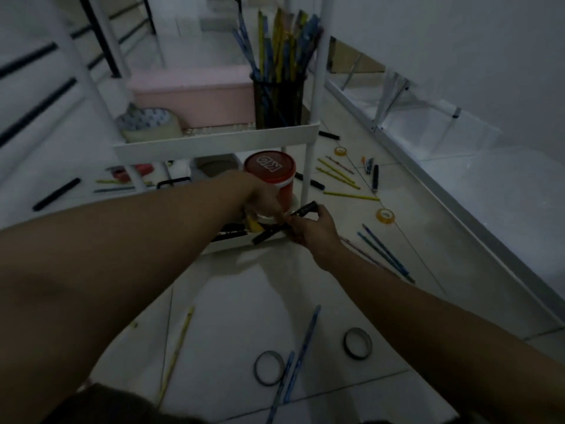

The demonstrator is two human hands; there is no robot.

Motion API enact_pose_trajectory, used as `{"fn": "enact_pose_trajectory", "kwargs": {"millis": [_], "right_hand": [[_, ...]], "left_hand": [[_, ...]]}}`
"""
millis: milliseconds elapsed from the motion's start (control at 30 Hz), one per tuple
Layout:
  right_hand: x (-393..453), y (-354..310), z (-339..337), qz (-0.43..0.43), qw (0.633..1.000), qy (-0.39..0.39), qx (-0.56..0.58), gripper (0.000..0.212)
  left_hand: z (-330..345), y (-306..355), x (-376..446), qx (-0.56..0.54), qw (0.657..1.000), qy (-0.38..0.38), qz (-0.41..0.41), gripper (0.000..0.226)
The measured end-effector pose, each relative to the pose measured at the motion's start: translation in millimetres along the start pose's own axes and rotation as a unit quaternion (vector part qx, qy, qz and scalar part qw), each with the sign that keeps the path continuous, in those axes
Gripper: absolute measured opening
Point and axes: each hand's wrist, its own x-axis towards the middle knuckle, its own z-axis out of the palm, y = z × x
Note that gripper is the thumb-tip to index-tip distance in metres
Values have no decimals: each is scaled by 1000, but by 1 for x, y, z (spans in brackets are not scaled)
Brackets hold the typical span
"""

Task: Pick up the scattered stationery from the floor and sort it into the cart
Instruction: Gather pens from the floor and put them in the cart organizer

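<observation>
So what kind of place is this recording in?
Probably a room in a home: a white tiled floor strewn with pencils and tape rolls, a white rolling cart, and a folding table frame by the wall.

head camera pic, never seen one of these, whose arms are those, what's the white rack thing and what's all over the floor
There is no machine here. The camera sits on a person's head and looks forward and down, so the two arms reaching in from the bottom are that person's own.

The white rack is a cart with shelves. Its upper shelf carries a pink box and a black mesh cup full of pencils. A red tub stands lower down.

The right hand grips black markers at the edge of the bottom shelf. The left hand reaches in beside it, fingers curled; what it holds is too dim to tell.

Scattered on the tiled floor: yellow pencils, blue pencils, small tape rolls and two dark rings of tape.
</observation>
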Motion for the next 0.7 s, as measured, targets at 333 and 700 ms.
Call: {"fn": "enact_pose_trajectory", "kwargs": {"millis": [333, 700], "right_hand": [[19, 4, 47, -48, 995, -72, 41, 50], [33, 52, 53, -139, 938, -89, -304, 42]], "left_hand": [[1, -80, -20, -131, 990, 7, -57, 8], [28, -127, 0, -28, 987, 131, -93, 29]]}}
